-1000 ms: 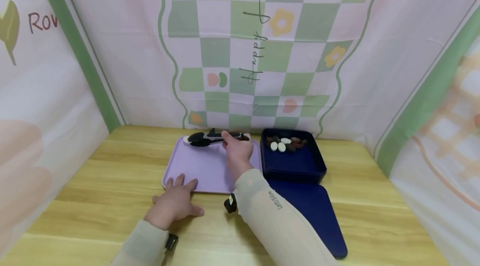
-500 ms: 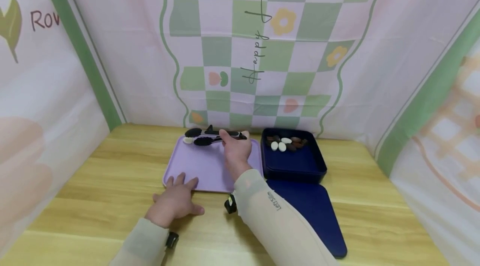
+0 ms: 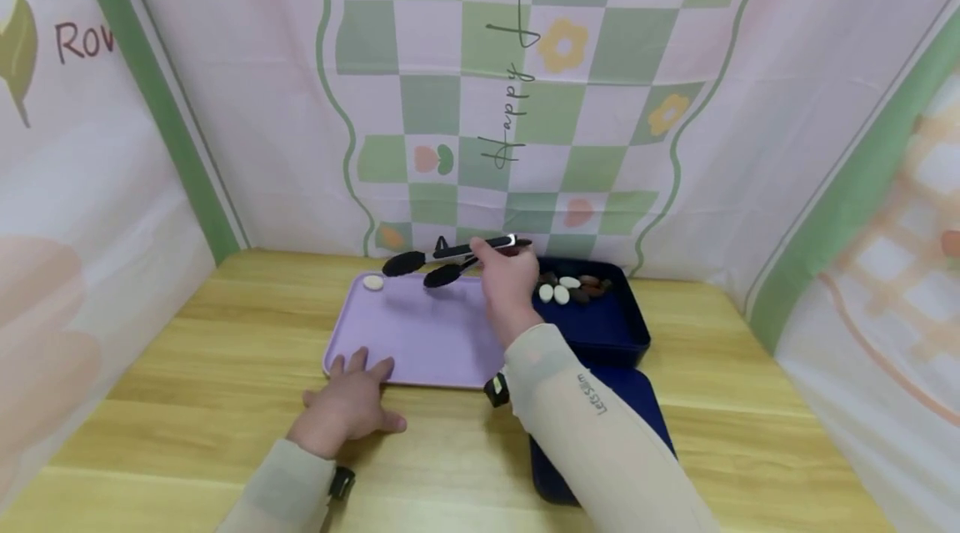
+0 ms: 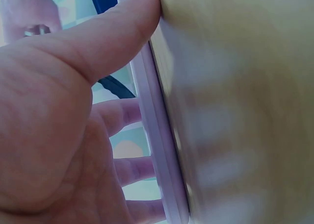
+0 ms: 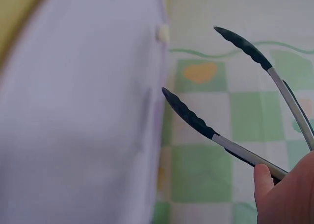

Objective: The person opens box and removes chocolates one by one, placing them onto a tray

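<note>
My right hand [image 3: 508,287] grips a pair of black-tipped metal tongs [image 5: 191,117] above the far side of the lilac tray [image 3: 435,341]. The tongs' arms are spread, with nothing between the tips. In the tray's far left corner lies one white oval pebble-like piece [image 3: 373,283], apart from the tongs. My left hand [image 3: 347,409] rests at the tray's near left edge, fingers spread and fairly straight; the left wrist view shows its fingertips at the tray rim [image 4: 162,150].
Right of the tray stands a dark blue box [image 3: 600,329] holding several white pieces [image 3: 562,294] and brown pieces [image 3: 590,281]. A dark blue lid [image 3: 551,466] lies in front of it, partly under my right forearm. A patterned curtain [image 3: 420,41] hangs behind the wooden table [image 3: 225,333].
The tongs opened around the white piece, then rose and moved right with my right hand. The white piece stays in the tray's corner. My left hand has kept its place.
</note>
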### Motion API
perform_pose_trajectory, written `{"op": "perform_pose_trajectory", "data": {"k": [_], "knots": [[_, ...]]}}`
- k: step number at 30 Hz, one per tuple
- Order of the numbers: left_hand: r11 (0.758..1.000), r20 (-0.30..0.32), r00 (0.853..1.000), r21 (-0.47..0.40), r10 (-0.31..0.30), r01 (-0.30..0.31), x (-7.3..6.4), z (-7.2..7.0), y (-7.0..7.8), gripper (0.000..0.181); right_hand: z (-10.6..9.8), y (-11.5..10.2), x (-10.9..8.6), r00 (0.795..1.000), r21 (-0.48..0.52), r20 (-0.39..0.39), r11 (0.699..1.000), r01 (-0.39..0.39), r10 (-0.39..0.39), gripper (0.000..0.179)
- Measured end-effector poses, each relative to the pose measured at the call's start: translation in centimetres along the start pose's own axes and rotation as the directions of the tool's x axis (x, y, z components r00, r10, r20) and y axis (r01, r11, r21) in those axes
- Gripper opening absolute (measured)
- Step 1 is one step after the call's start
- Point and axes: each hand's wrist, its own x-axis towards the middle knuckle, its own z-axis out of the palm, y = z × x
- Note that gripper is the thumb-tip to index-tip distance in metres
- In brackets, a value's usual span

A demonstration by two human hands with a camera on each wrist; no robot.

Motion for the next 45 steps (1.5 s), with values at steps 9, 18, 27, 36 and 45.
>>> {"op": "perform_pose_trajectory", "data": {"k": [9, 18, 27, 36, 45], "knots": [[1.000, 0.008, 1.000, -0.003, 0.001, -0.001, -0.1, -0.2, 0.0, 0.095, -3.0, -4.3, 1.2, 0.970, -0.123, 0.043, 0.963, 0.241, -0.238, 0.037], [1.000, -0.003, 1.000, 0.000, 0.010, -0.010, -0.3, 0.0, 0.0, 0.096, -7.3, -9.0, 2.3, 0.915, -0.372, 0.123, 0.837, 0.402, -0.385, 0.059], [1.000, -0.007, 1.000, 0.012, 0.012, -0.012, -0.1, 0.0, 0.0, 0.095, -12.1, -11.2, 5.0, 0.906, -0.556, 0.109, 0.731, 0.396, -0.408, 0.055], [1.000, -0.008, 1.000, 0.011, 0.011, -0.011, -0.1, 0.0, 0.0, 0.094, -15.5, -10.4, 7.1, 0.938, -0.621, 0.089, 0.718, 0.314, -0.334, 0.053], [1.000, -0.004, 1.000, 0.014, 0.013, -0.013, -0.1, -0.1, 0.1, 0.094, -17.0, -9.4, 7.8, 0.945, -0.671, 0.107, 0.679, 0.298, -0.309, 0.047]]}}
